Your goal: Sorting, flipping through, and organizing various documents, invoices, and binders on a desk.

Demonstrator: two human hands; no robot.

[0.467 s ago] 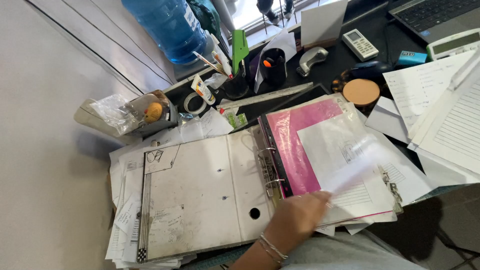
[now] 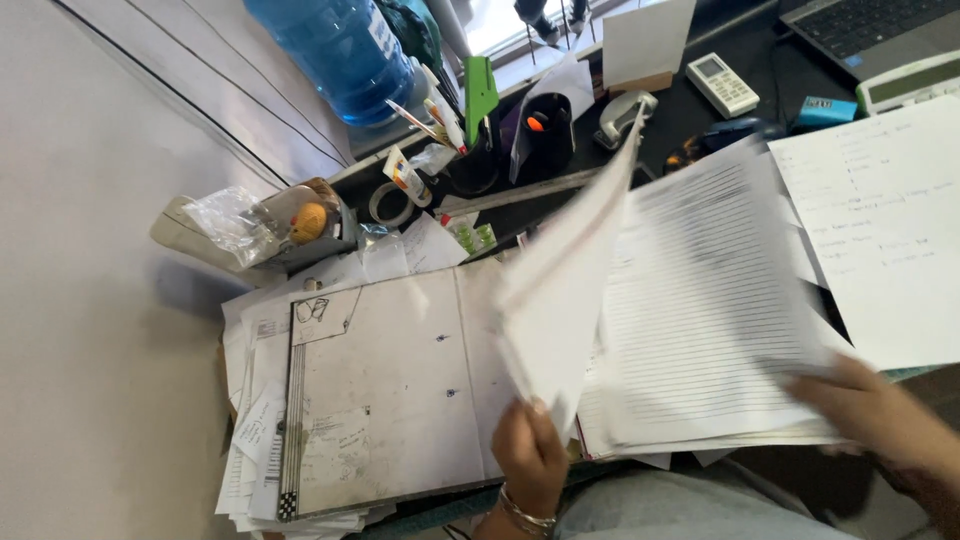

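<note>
An open ring binder (image 2: 390, 390) lies flat, its worn grey-white inside cover toward nine o'clock. A white sheaf of pages (image 2: 565, 280) stands lifted and blurred at the centre, tilted toward one o'clock. Toward three o'clock, a stack of lined pages (image 2: 700, 310) lies flat, its lower right corner blurred.

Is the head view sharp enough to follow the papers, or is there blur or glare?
Head view: the lifted sheets and right hand are motion-blurred; the left hand and open folder cover are sharper; bright window light washes out the top edge; a shadow lies left of the paper pile.
</note>
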